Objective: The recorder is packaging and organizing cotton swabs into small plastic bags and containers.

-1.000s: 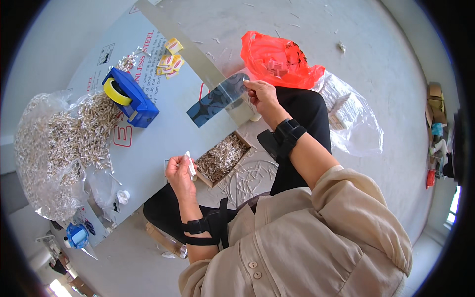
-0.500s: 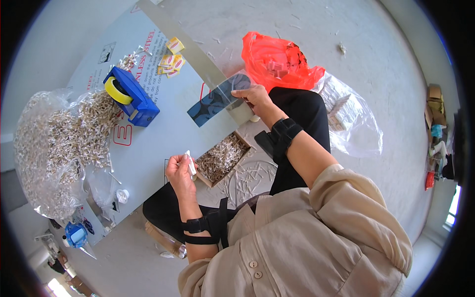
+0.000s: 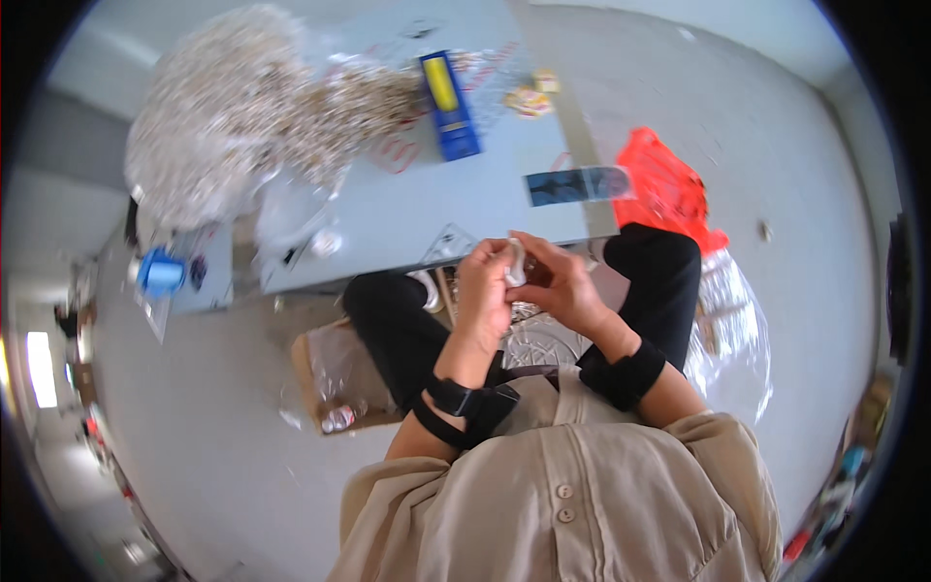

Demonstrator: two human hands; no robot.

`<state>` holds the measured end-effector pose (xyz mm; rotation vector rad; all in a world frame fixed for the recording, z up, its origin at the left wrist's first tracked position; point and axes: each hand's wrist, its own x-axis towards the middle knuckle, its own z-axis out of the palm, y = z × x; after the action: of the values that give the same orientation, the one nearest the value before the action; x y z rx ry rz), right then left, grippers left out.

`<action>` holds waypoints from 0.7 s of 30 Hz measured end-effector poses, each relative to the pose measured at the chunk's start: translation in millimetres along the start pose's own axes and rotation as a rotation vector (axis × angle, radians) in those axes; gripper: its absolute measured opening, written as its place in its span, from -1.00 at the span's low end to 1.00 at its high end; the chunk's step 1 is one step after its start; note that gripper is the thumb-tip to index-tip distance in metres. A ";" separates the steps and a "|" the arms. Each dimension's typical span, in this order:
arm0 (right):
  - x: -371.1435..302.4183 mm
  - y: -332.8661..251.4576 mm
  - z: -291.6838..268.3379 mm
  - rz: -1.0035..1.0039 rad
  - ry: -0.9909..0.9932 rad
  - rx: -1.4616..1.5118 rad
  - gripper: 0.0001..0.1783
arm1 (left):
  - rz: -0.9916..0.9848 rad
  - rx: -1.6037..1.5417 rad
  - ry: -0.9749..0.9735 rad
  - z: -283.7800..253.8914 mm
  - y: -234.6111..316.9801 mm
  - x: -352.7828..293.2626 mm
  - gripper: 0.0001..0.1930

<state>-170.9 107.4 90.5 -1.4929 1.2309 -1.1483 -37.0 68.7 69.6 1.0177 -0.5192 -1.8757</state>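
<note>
In front of my body, just off the table's near edge, both hands meet at a small white piece, slim and too blurred to tell its kind. My left hand is closed around it from one side. From the other side the thumb and index finger of my right hand pinch at it. Partly hidden below my hands is an open cardboard box of cotton swabs. A dark, partly clear plastic film strip lies on the table's right edge, reaching past it.
On the table are a blue tape dispenser, a swab heap spilling from a clear bag, and yellow-white cards. To the right sit a red plastic bag and a clear bag. Another cardboard box stands left.
My right hand has left the film strip and come over to my left hand, joining it at the white piece. The view has turned, so the table now lies straighter ahead.
</note>
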 end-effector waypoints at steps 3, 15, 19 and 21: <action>-0.2 -31.8 25.9 -0.084 -0.055 -0.192 -0.44 | 0.061 -0.031 -0.110 -27.1 19.9 -33.2 -0.83; 19.1 -82.6 84.1 -0.103 -0.501 -0.117 -0.93 | 0.515 0.256 0.067 -81.5 47.3 -132.5 -0.91; 24.9 -76.0 104.4 0.104 -0.609 -0.027 -0.93 | 0.512 0.461 0.257 -97.2 48.7 -136.8 -0.92; 28.7 -67.9 114.4 0.095 -0.659 -0.026 -0.92 | 0.568 0.520 0.288 -105.9 53.9 -142.5 -0.93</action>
<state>-43.4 95.7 136.7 -1.6287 0.8436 -0.5026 112.6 171.1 108.8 1.2809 -1.0297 -1.0888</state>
